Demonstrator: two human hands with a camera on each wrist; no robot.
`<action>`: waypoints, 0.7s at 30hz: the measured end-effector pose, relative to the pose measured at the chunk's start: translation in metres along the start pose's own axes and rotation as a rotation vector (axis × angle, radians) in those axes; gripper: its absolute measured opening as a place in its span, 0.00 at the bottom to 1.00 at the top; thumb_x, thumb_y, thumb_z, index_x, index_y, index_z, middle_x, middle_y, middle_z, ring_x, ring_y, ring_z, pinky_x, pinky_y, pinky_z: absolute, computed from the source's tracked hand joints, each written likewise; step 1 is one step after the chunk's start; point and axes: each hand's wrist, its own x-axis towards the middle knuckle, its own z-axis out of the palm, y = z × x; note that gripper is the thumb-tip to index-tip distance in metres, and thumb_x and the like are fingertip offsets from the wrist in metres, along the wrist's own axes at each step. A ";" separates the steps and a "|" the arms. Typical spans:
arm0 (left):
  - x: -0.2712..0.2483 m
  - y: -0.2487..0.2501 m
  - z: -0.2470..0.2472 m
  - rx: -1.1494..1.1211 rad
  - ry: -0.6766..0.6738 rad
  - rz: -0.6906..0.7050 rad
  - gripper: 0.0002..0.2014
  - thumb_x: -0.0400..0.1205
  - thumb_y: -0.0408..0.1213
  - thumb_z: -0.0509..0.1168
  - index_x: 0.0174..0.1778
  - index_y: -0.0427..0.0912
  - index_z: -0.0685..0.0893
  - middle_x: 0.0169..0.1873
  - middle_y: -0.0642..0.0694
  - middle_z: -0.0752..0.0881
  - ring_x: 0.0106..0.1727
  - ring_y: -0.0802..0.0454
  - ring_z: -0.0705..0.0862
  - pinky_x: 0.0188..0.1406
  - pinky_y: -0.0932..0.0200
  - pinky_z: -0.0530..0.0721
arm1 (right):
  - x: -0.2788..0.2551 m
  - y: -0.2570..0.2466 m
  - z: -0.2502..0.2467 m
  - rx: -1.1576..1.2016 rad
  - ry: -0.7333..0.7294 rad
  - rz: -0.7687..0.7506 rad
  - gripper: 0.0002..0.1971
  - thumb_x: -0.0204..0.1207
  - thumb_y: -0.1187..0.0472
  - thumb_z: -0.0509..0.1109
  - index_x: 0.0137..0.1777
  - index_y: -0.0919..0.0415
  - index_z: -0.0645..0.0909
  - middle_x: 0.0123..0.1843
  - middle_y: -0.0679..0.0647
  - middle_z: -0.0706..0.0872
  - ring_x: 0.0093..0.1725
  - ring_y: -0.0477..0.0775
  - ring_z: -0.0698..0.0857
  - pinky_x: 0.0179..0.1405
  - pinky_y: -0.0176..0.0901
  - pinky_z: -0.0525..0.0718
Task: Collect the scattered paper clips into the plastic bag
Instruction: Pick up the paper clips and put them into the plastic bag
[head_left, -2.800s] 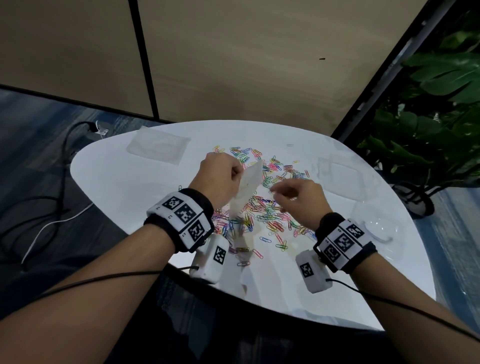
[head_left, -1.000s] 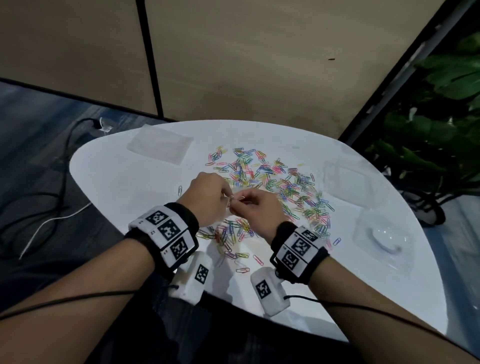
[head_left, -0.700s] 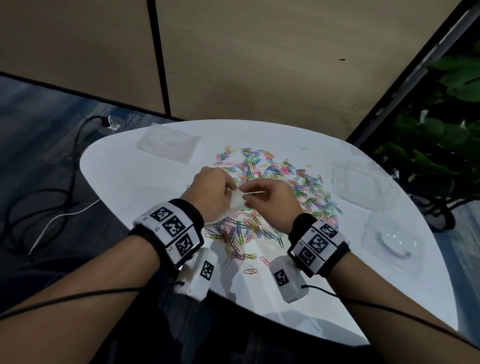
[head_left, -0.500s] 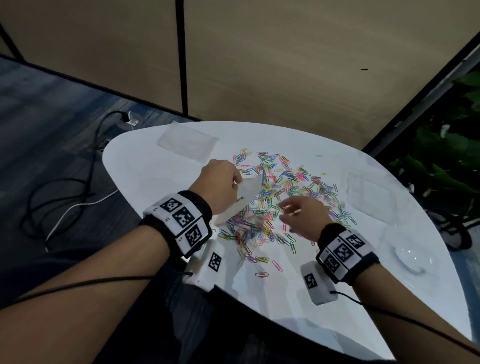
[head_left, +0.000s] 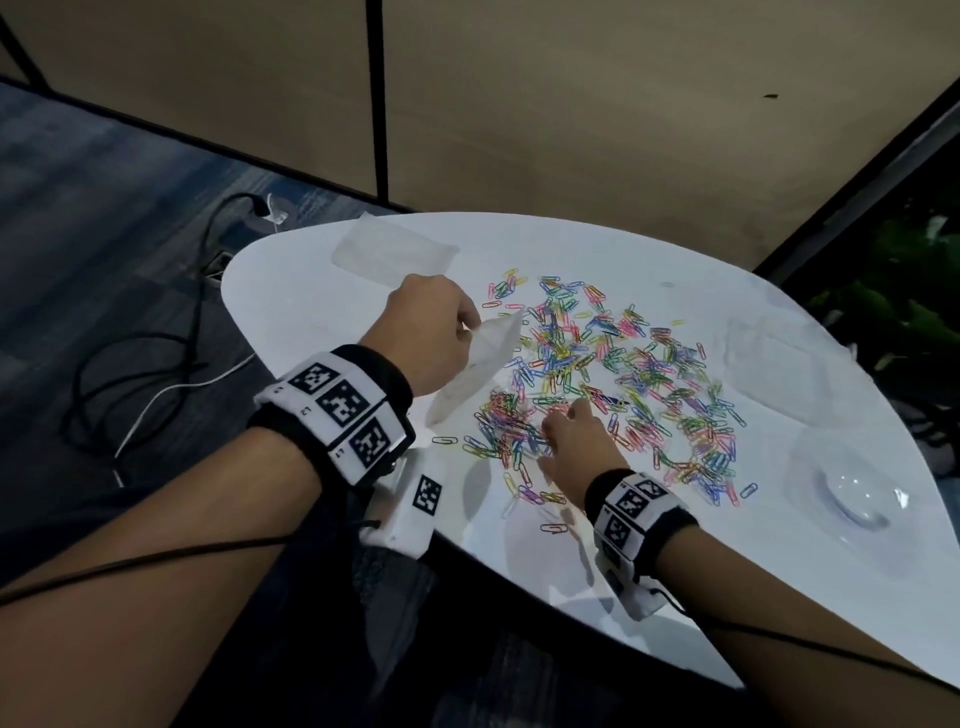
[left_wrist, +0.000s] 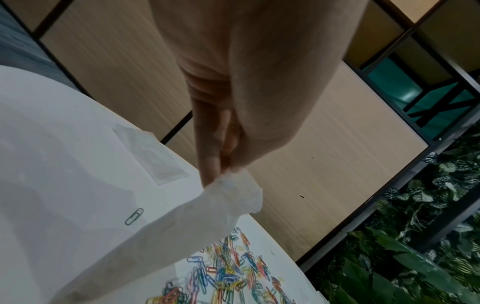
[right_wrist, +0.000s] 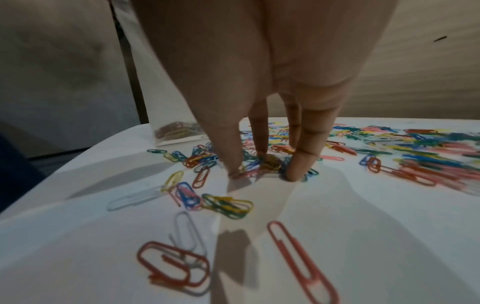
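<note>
Paper clips (head_left: 613, 374) litter a white table (head_left: 291, 301) by tan wall panels; left hand (head_left: 431, 332) pinches the bag (head_left: 475, 371), right hand (head_left: 574, 449) spread.

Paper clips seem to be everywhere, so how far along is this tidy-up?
Early on. Done: a few clips lie in the bottom of the plastic bag that the left hand pinches. In hand: the right hand has its fingertips down on the paper clips. Left: nearly the whole pile on the table.
</note>
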 end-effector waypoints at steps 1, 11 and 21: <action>0.000 0.000 0.000 0.003 -0.003 0.006 0.11 0.84 0.30 0.66 0.57 0.40 0.92 0.52 0.40 0.92 0.50 0.42 0.91 0.59 0.53 0.88 | 0.003 -0.001 0.001 0.000 0.028 -0.009 0.14 0.77 0.66 0.69 0.62 0.60 0.77 0.67 0.60 0.70 0.61 0.60 0.79 0.62 0.49 0.83; 0.001 0.003 0.009 0.036 -0.050 0.017 0.12 0.83 0.31 0.65 0.57 0.42 0.92 0.55 0.40 0.90 0.53 0.42 0.90 0.61 0.53 0.87 | 0.018 0.028 -0.028 0.411 0.002 0.174 0.03 0.74 0.62 0.78 0.41 0.60 0.91 0.40 0.53 0.92 0.41 0.52 0.90 0.46 0.40 0.87; 0.000 0.018 0.026 0.051 -0.113 0.028 0.13 0.84 0.31 0.65 0.60 0.39 0.91 0.54 0.39 0.92 0.54 0.41 0.91 0.62 0.52 0.87 | -0.004 0.002 -0.099 1.691 -0.127 0.057 0.10 0.77 0.69 0.73 0.56 0.73 0.84 0.47 0.59 0.91 0.48 0.52 0.91 0.50 0.38 0.89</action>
